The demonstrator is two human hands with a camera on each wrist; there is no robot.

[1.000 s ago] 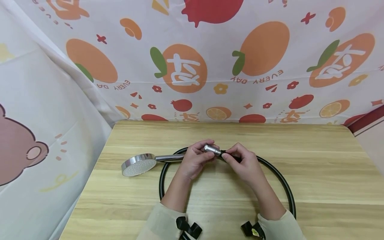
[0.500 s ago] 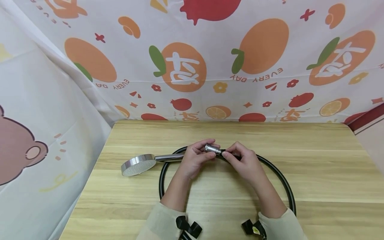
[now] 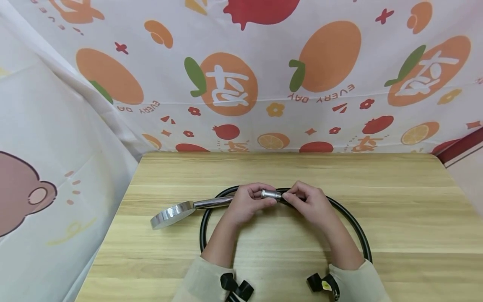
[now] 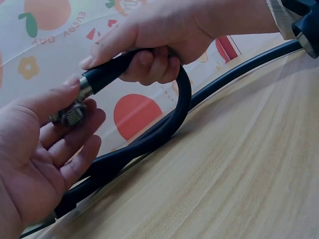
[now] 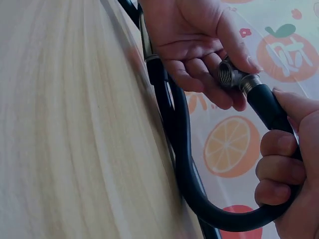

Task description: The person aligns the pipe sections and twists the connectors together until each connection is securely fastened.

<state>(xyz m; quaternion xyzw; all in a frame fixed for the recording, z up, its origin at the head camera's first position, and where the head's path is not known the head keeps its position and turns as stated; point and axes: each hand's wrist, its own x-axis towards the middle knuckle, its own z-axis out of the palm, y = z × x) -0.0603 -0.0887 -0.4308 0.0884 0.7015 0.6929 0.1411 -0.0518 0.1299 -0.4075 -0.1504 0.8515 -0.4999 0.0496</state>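
Observation:
My left hand [image 3: 244,207] pinches a small silver threaded metal fitting [image 3: 270,193] between thumb and fingers. In the right wrist view the fitting [image 5: 232,75] shows a round threaded side opening, and its threaded neck meets the end of a black hose [image 5: 266,105]. My right hand [image 3: 312,205] grips that hose end, fingers curled round it and thumb along it. A chrome shower head [image 3: 172,214] lies left of my left hand. Its handle [image 3: 213,202] runs behind that hand. In the right wrist view, the handle's end joins the hose.
The black hose loops wide across the wooden table [image 3: 407,218], passing behind both hands and down beside the forearms. A fruit-print cloth [image 3: 279,75] hangs at the table's back edge, and another pale cloth [image 3: 68,138] hangs at the left. Black wrist devices [image 3: 237,286] sit at the sleeves.
Both hands have come slightly lower with the fitting, which has swung from a slant to nearly level. The shower head has tipped, so its spray face shows less.

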